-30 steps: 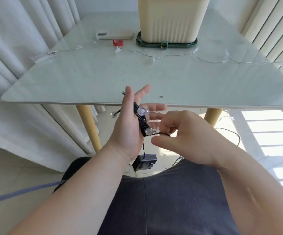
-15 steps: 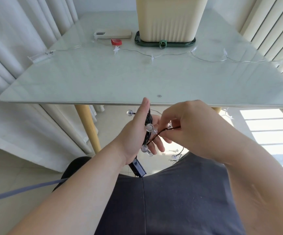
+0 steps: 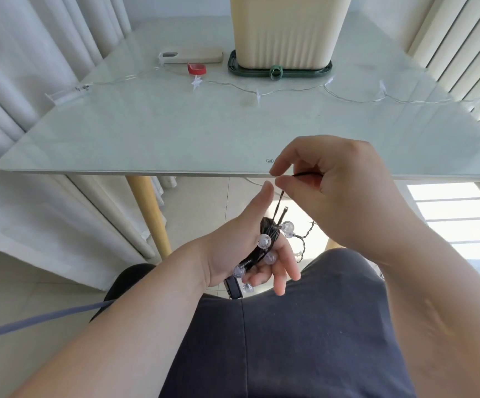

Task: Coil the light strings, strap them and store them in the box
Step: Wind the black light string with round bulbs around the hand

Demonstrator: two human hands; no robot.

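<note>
A black light string (image 3: 264,242) with clear round bulbs is wound in a coil across the palm of my left hand (image 3: 241,248), below the table's front edge. That hand's fingers point down and right, fairly straight, and its thumb sticks up. My right hand (image 3: 339,191) is above and to the right, pinching a strand of the black wire between thumb and forefinger; the strand runs down to the coil. A black end piece (image 3: 234,287) hangs under my left hand. The cream box (image 3: 287,30) stands at the table's far side.
A second string (image 3: 258,94) of clear wire with star lights lies stretched across the glass table (image 3: 118,145). A red strap roll (image 3: 197,68) and a phone (image 3: 191,56) lie left of the box, which sits on a green lid (image 3: 279,70). Curtains hang on both sides, and a wooden table leg (image 3: 149,214) stands to my left.
My right hand has risen from beside the left hand to the table edge, drawing the wire strand up. My left hand has turned so that its fingers point downward.
</note>
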